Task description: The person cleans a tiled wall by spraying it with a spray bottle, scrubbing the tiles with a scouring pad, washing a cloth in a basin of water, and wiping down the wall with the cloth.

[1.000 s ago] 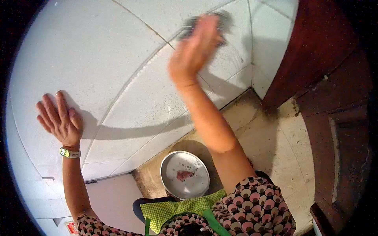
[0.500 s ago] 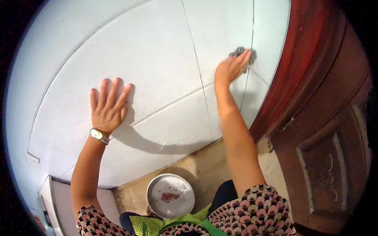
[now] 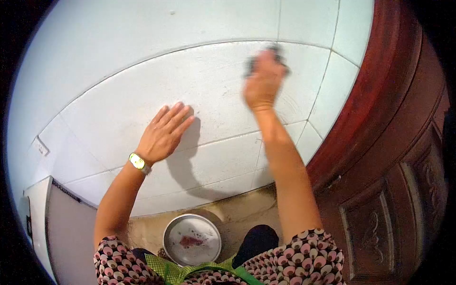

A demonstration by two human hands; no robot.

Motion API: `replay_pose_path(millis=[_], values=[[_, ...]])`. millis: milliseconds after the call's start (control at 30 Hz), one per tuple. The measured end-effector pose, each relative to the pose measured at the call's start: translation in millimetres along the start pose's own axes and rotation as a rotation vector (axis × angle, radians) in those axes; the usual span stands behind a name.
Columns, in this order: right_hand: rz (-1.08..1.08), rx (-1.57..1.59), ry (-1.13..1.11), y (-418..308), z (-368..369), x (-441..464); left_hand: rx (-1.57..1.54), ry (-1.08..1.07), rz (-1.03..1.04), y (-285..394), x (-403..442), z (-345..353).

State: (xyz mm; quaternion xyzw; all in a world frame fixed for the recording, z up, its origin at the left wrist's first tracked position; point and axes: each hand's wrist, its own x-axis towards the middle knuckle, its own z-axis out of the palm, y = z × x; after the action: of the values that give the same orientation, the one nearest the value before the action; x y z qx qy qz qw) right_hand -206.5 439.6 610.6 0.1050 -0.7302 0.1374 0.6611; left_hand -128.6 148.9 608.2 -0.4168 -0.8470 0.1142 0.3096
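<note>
My left hand [image 3: 164, 133] rests on the white tiled wall [image 3: 142, 80] with its fingers spread and nothing in it; a watch with a lit screen [image 3: 137, 161] is on that wrist. Higher up and to the right, my right hand [image 3: 265, 78] presses a dark grey scouring pad [image 3: 277, 53] against the tiles. Motion blurs this hand and the pad, and the fingers cover much of the pad.
A round metal basin [image 3: 209, 237] with a reddish patch inside stands on the floor [image 3: 237, 211] below the wall. At the right is a dark red carved wooden door [image 3: 370, 209] with its frame. A white and grey panel [image 3: 71, 232] stands at the lower left.
The view has shifted. My left hand has moved right along the wall, closer to my right hand. My right hand has moved the pad from the tile joint by the door frame leftward onto the larger tile.
</note>
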Motion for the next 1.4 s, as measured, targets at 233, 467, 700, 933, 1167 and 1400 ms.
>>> replay_pose_path(millis=[233,467,700,933,1167,1400], values=[[0.519,-0.451,0.026,134.3,-2.9,-26.0,-0.055,0.064,-0.362,31.6,-102.9,-6.2],[0.097,-0.103,0.185,-87.0,19.0,68.8,0.103,0.345,-0.416,-31.8,-48.6,-22.6],[-0.558,0.242,0.13,-196.1,36.2,99.4,0.156,0.771,-0.532,-66.5,4.9,-17.2],[-0.238,-0.138,0.368,-42.7,1.7,203.9,0.343,0.628,-0.582,-55.8,5.9,-17.1],[0.281,-0.105,0.105,113.1,-56.3,252.6,0.39,0.621,-0.58,-58.6,5.9,-15.7],[0.271,-0.388,0.053,88.3,-32.3,58.1,0.348,0.627,-0.589,-59.1,3.9,-10.7]])
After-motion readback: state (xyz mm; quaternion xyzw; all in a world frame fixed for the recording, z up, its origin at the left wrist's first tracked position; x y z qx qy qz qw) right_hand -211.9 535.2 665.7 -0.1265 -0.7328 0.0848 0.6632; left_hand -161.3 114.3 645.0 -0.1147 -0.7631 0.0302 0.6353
